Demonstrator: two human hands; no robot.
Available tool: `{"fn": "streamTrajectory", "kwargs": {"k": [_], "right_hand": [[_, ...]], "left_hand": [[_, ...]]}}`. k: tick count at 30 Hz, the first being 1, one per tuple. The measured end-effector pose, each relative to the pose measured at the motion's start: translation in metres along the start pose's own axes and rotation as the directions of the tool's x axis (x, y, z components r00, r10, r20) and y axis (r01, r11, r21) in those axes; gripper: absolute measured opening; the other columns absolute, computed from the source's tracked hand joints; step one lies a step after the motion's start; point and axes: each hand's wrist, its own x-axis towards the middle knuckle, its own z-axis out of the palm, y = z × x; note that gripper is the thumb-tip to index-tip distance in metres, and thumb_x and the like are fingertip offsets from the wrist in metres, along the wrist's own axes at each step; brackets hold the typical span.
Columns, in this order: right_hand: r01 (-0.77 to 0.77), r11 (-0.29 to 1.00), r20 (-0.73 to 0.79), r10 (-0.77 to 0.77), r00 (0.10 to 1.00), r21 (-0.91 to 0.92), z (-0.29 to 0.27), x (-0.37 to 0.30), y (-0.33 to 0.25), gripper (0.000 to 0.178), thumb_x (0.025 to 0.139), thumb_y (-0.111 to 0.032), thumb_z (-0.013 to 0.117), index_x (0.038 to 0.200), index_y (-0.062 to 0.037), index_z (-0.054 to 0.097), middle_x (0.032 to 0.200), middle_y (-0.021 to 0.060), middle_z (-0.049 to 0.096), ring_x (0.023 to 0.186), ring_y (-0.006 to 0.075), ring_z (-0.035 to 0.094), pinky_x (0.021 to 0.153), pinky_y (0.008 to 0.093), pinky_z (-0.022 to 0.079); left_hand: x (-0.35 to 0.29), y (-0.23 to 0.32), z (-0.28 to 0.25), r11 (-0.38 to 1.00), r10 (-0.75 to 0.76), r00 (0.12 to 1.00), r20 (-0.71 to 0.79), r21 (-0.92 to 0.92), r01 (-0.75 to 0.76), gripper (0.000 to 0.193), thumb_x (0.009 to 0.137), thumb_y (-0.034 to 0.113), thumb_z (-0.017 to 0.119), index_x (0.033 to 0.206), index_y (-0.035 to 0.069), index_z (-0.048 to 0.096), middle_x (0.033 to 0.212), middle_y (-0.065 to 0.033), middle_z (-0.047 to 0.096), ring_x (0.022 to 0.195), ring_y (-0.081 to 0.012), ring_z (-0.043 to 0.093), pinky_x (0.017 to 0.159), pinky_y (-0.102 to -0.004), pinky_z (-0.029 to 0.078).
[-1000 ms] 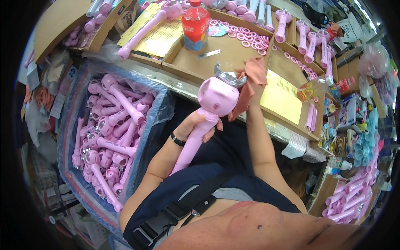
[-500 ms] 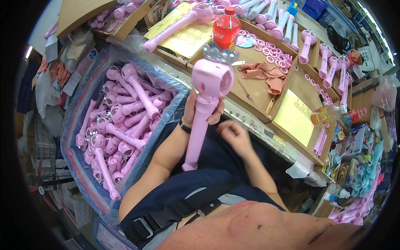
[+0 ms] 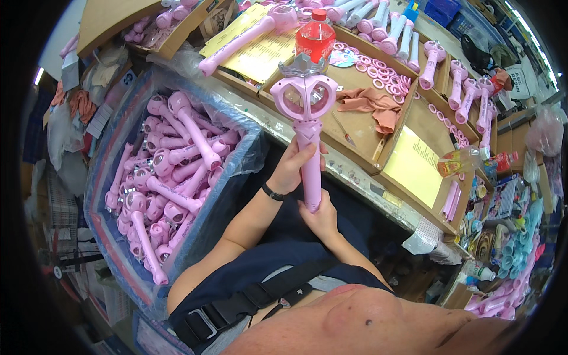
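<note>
A pink toy wand (image 3: pixel 310 160) stands nearly upright in front of me, its round windowed head topped by a silver crown (image 3: pixel 305 66). Around the upper handle, just under the head, my left hand (image 3: pixel 291 167) is closed. My right hand (image 3: pixel 321 218) grips the bottom end of the same handle, its fingers wrapped round it. Through the clear windows of the head some of the bench behind shows. To the left, a big blue bin (image 3: pixel 94 219) lined with clear plastic is heaped with similar pink wands (image 3: pixel 189 127).
Beyond the wand runs a bench with cardboard trays (image 3: pixel 378 163) holding pink rings (image 3: pixel 384 77), an orange cloth (image 3: pixel 378 106) and yellow sheets (image 3: pixel 417 168). A red-labelled bottle (image 3: pixel 315 38) stands behind the crown. More wands (image 3: pixel 435 62) line the far right, near a juice bottle (image 3: pixel 461 163).
The wand has turned so a window of its head faces me, and it is more upright. My right hand has come from beside it to grip the handle's lower end.
</note>
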Motion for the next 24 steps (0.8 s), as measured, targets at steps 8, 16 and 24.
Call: {"fn": "streamTrajectory", "kwargs": {"k": [8,16,24], "right_hand": [[0.003,1.0,0.008,-0.003,1.0,0.005,0.001,-0.004,0.0,0.046,0.076,-0.027,0.072,0.108,-0.0018,0.05,0.084,0.0231,0.063,0.077,0.0404,0.064,0.066,0.0423,0.051],[0.005,1.0,0.216,-0.01,0.976,0.023,-0.003,-0.02,0.014,0.047,0.074,-0.023,0.074,0.107,-0.0007,0.049,0.08,0.0141,0.064,0.067,0.0234,0.065,0.062,0.0351,0.051],[-0.388,0.777,0.581,0.035,0.813,0.496,-0.032,-0.016,0.001,0.036,0.079,-0.009,0.07,0.107,-0.002,0.049,0.076,0.0044,0.059,0.061,0.0109,0.06,0.055,0.0252,0.049]], "left_hand": [[-0.005,-0.003,-0.004,1.0,0.005,1.0,0.023,0.029,-0.006,0.038,0.089,0.016,0.057,0.122,0.006,0.041,0.095,-0.0099,0.058,0.074,-0.0168,0.061,0.068,-0.031,0.052],[0.013,0.026,-0.018,0.924,0.307,0.932,0.194,0.173,-0.341,0.079,0.082,0.065,0.054,0.129,0.003,0.042,0.104,-0.0124,0.06,0.087,-0.021,0.062,0.076,-0.035,0.051],[0.016,0.034,-0.02,0.863,0.459,0.878,-0.132,0.3,-0.406,0.062,0.09,0.034,0.062,0.135,0.001,0.034,0.125,-0.0095,0.05,0.108,-0.0179,0.054,0.091,-0.0318,0.045]]}}
